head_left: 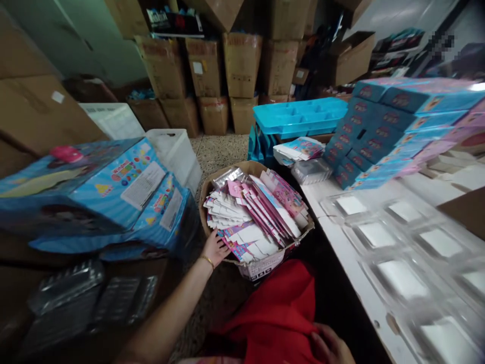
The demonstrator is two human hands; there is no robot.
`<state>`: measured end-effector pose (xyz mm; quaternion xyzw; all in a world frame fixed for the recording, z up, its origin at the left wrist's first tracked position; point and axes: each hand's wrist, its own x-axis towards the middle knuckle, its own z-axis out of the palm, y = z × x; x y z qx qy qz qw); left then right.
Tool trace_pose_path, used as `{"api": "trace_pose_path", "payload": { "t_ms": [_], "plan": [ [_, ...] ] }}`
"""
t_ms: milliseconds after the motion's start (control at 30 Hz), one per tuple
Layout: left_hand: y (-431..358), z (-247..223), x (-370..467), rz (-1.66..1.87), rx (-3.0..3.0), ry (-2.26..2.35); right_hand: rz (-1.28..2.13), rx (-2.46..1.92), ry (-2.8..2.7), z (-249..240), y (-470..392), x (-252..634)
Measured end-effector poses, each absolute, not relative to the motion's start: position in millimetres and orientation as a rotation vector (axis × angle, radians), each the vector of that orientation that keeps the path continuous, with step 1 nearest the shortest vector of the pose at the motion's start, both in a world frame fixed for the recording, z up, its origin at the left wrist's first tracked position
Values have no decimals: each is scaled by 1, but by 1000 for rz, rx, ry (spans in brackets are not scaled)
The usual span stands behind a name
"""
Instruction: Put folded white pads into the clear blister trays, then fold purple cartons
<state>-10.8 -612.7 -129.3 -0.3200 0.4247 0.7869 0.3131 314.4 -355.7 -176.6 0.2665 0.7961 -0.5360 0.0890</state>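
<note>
My left hand point(215, 247) reaches to the near left rim of an open cardboard carton point(261, 268). Its fingers are spread and touch the edge of the flattened printed boxes point(242, 247) inside. Pink and white folded boxes point(261, 202) stand packed in the same carton, with clear plastic trays point(229, 177) at its back. At the bottom edge of the view, my right hand point(331, 346) rests against red cloth point(280, 308) by my lap. Its fingers look stretched out and hold nothing I can see; part of the hand is cut off.
On the right, a white table point(326, 212) bears rows of clear plastic trays point(379, 235) and stacked blue boxes point(382, 131). A turquoise tray point(303, 116) stands behind the carton. Large blue printed boxes point(94, 187) stand left, above more clear trays point(68, 288). Brown cartons point(242, 65) line the back.
</note>
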Motion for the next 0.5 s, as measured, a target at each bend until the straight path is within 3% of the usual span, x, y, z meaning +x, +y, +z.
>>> {"api": "trace_pose_path", "payload": {
  "t_ms": [500],
  "plan": [
    [-587,-150,-13,2284,-752,1030,-1599,705,2383,-139,-360,249]
  ]
}}
